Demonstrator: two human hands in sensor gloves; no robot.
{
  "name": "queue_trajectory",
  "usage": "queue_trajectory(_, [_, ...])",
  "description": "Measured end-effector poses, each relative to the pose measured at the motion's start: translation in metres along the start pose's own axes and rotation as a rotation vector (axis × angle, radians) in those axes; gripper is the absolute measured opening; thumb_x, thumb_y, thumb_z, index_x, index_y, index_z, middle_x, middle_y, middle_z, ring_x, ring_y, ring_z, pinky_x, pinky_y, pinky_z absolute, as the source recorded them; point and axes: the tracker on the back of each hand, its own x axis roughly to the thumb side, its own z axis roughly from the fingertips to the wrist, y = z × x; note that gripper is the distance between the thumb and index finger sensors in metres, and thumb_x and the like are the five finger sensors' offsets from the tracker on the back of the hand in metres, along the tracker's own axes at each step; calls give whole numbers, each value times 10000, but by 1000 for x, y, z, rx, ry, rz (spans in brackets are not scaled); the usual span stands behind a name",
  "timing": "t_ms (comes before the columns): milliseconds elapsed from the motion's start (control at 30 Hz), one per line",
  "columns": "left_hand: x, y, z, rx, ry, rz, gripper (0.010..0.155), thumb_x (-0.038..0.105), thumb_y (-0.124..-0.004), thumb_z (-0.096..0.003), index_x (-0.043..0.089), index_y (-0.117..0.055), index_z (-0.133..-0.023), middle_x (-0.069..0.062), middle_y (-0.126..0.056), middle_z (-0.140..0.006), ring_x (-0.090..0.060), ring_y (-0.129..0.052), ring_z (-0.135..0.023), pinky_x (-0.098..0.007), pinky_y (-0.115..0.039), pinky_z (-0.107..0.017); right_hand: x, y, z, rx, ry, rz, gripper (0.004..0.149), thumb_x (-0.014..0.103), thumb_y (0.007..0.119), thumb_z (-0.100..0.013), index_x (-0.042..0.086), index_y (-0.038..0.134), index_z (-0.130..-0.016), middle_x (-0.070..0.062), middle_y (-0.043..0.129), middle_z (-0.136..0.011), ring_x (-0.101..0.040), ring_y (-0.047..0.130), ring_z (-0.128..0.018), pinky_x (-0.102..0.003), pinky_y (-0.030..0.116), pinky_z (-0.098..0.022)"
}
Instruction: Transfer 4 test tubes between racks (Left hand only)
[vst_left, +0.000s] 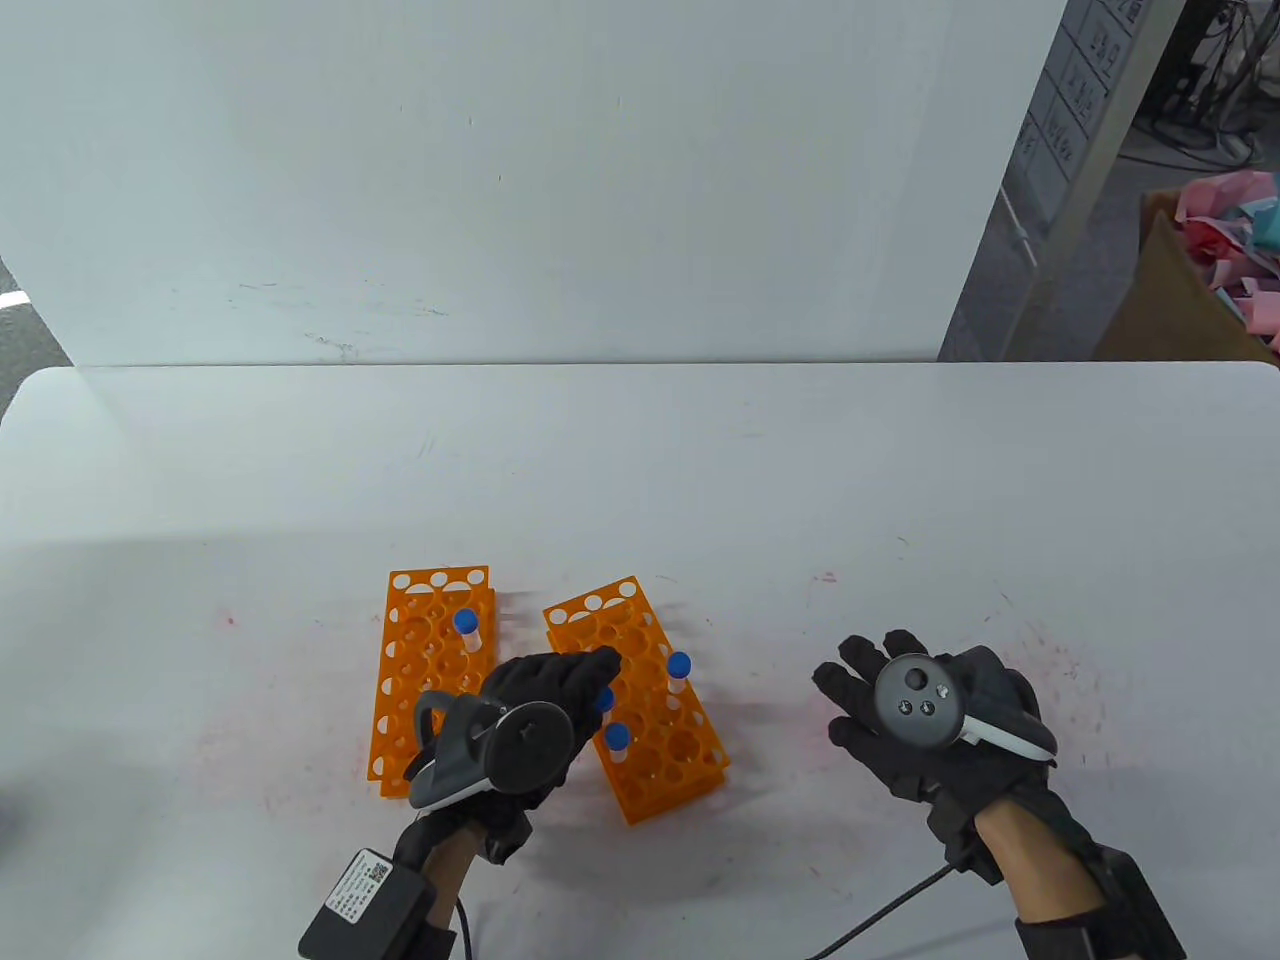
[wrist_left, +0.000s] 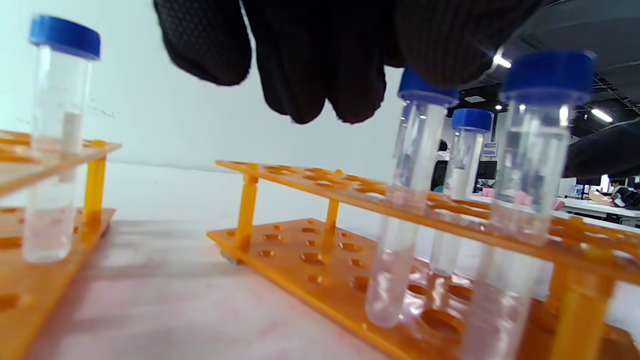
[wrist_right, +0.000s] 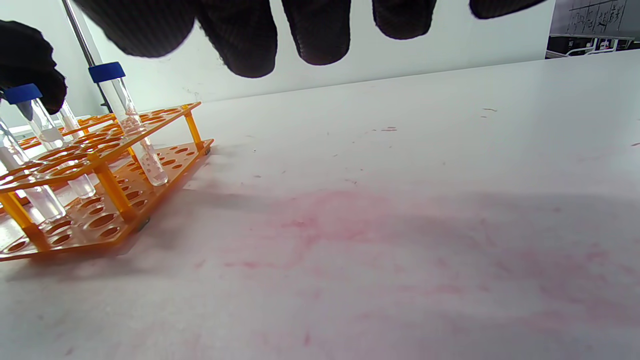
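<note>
Two orange racks stand side by side on the table. The left rack (vst_left: 425, 690) holds one blue-capped test tube (vst_left: 466, 627), also seen in the left wrist view (wrist_left: 56, 140). The right rack (vst_left: 655, 735) holds three tubes (vst_left: 679, 668) (vst_left: 616, 740) (vst_left: 605, 699). My left hand (vst_left: 590, 680) reaches over the right rack. In the left wrist view its thumb sits over the cap of one standing tube (wrist_left: 412, 200), and its fingertips (wrist_left: 305, 95) hang just left of that cap with a small gap. My right hand (vst_left: 880, 690) lies spread and empty on the table.
The right rack (wrist_right: 100, 165) lies angled, its far end toward the left rack. Pink stains mark the white table (vst_left: 640, 470). A white backboard stands behind the table. A cardboard box (vst_left: 1190, 290) with coloured scraps sits off the table at the far right.
</note>
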Motion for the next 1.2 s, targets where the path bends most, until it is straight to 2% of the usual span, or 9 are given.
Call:
queue_trajectory(400, [-36, 14, 10, 118, 126, -38, 657, 427, -766, -468, 300, -523, -1065, -12, -756, -1067, -300, -849, -923, -552, -728, -670, -1, 0, 0, -1, 2, -2, 596, 520, 565, -551, 279, 499, -1093, -130, 409, -1202, -540, 351, -1031, -771, 377, -664])
queue_trajectory(767, [-64, 22, 14, 195, 319, -71, 638, 445, -767, -473, 307, -552, -1058, -31, -726, -1087, -328, -814, -944, -567, -707, -676, 0, 0, 0, 0, -7, -3, 594, 519, 564, -552, 279, 500, -1092, -127, 410, -1202, -537, 352, -1032, -770, 378, -664])
queue_trajectory(867, [-69, 19, 12, 183, 372, -101, 633, 454, -764, -477, 313, -558, -1058, -36, -715, -1097, -335, -800, -956, -569, -703, -679, 0, 0, 0, -1, -11, -13, 594, 520, 564, -552, 280, 500, -1092, -127, 410, -1201, -538, 352, -1031, -770, 377, -664])
queue_trajectory(933, [-71, 17, 9, 119, 432, -104, 629, 466, -758, -480, 345, -552, -1062, -54, -670, -1126, -355, -769, -979, -577, -689, -687, 1, 0, 0, 1, -13, -11, 593, 520, 564, -552, 281, 502, -1091, -127, 410, -1202, -537, 353, -1032, -770, 378, -665])
queue_trajectory(1033, [-71, 17, 5, 130, 469, -113, 631, 474, -744, -492, 351, -534, -1074, -66, -634, -1149, -368, -746, -994, -582, -680, -692, 0, 0, -1, 3, -15, -14, 595, 521, 565, -551, 280, 502, -1092, -128, 413, -1201, -538, 353, -1032, -771, 377, -664])
queue_trajectory(1200, [-69, 13, -3, 67, 498, -171, 612, 455, -728, -507, 348, -536, -1078, -69, -635, -1156, -376, -749, -993, -585, -680, -692, -1, 2, -2, 13, -8, -15, 595, 520, 565, -551, 281, 502, -1092, -129, 414, -1201, -539, 354, -1032, -770, 378, -665])
